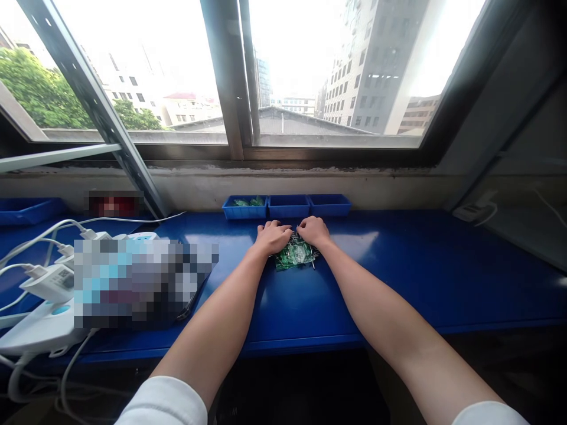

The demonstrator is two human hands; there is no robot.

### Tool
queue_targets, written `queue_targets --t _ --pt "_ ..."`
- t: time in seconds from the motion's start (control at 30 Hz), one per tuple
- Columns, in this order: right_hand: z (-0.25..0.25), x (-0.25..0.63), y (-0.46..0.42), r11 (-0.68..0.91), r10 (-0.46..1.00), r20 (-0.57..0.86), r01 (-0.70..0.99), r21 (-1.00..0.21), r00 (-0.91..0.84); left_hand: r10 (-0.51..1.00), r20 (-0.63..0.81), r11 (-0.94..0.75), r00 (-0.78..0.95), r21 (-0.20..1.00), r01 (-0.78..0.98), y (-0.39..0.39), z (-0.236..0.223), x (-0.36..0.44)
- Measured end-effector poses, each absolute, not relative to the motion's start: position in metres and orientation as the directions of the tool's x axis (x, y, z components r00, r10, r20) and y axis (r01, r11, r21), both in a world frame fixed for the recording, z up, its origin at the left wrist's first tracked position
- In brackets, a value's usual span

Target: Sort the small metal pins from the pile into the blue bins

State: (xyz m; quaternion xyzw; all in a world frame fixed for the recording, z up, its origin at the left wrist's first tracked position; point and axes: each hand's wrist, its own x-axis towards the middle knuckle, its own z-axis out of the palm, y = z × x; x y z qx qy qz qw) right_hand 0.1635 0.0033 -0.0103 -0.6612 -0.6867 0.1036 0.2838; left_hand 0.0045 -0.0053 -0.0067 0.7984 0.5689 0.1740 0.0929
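Note:
On the blue table lies a small pile of green, partly clear packets (295, 255) mixed with thin, shiny metal pieces. My left hand (272, 238) rests at the pile's far left side, palm down, with its fingers spread and its thumb reaching towards the metal pieces. At the far right side is my right hand (313, 231), its fingers curled in and the thumb and fingertips close together. Whatever it pinches is too small to make out. Just behind the hands stands a blue bin (245, 213) with green packets in it.
Two more blue bins (289, 211) (329, 209) continue the row along the wall under the window. At left, a white power strip (42, 330) with plugged-in chargers and cables lies beside a blurred-out object (142, 283). A metal shelf post (95, 100) rises at the back left.

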Motion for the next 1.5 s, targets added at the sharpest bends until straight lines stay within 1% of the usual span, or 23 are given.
queue_targets --t 0.37,0.67,0.8,0.93,1.07,1.17,1.23,1.3,1.37,1.5 --pt "-0.011 0.163 0.004 0.066 0.966 0.245 0.848 -0.526 0.076 0.929 0.181 -0.37 0.323 0.407 0.835 -0.004 -0.008 0.004" --pt "-0.007 0.16 0.001 0.05 0.98 0.192 0.869 -0.491 0.053 0.915 0.211 -0.402 0.345 0.385 0.831 -0.001 -0.012 0.004" --pt "-0.008 0.161 0.002 0.071 0.979 0.201 0.846 -0.528 0.043 0.91 0.239 -0.409 0.338 0.392 0.824 -0.001 -0.012 0.004" --pt "-0.01 0.164 0.004 0.131 0.962 0.269 0.801 -0.584 0.039 0.897 0.331 -0.413 0.291 0.4 0.818 -0.001 -0.011 0.005" --pt "-0.011 0.166 0.003 0.266 0.926 0.378 0.73 -0.63 -0.011 0.88 0.392 -0.424 0.267 0.397 0.814 -0.003 -0.009 0.005" --pt "-0.007 0.165 -0.001 0.362 0.903 0.424 0.653 -0.666 -0.068 0.874 0.412 -0.426 0.259 0.391 0.816 -0.005 -0.008 0.006" --pt "-0.003 0.164 -0.004 0.402 0.897 0.435 0.564 -0.722 -0.082 0.862 0.432 -0.445 0.266 0.392 0.805 -0.006 -0.007 0.006" --pt "0.002 0.163 -0.007 0.4 0.912 0.399 0.43 -0.809 -0.097 0.839 0.458 -0.489 0.294 0.397 0.777 -0.007 -0.005 0.006" --pt "0.005 0.162 -0.009 0.364 0.931 0.344 0.289 -0.885 -0.121 0.817 0.478 -0.532 0.324 0.404 0.745 -0.008 -0.004 0.006" --pt "0.004 0.164 -0.006 0.298 0.951 0.285 0.118 -0.947 -0.12 0.789 0.526 -0.574 0.319 0.443 0.689 -0.008 -0.002 0.006"
